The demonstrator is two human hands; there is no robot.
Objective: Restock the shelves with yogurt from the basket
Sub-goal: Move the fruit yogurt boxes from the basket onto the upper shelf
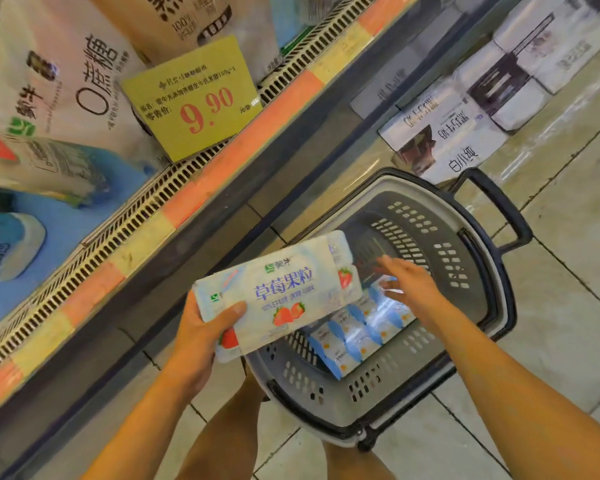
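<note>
My left hand (pixel 201 332) grips a white strawberry yogurt multipack (pixel 284 289) by its left end, thumb on top, holding it above the near-left rim of the grey shopping basket (pixel 465 271) on the floor. My right hand (pixel 409 284) reaches into the basket with straight, spread fingers, just above a blue-and-white yogurt pack (pixel 357 336) lying on the basket bottom. The strawberry pack hides part of the basket's left side.
The chilled shelf edge (pixel 174 202), with orange and yellow strips and a slotted grille, runs diagonally on the left. A yellow 9.90 price tag (pixel 194 98) stands on it among bagged yogurt. White milk cartons (pixel 465 123) are stacked on the floor beyond the basket.
</note>
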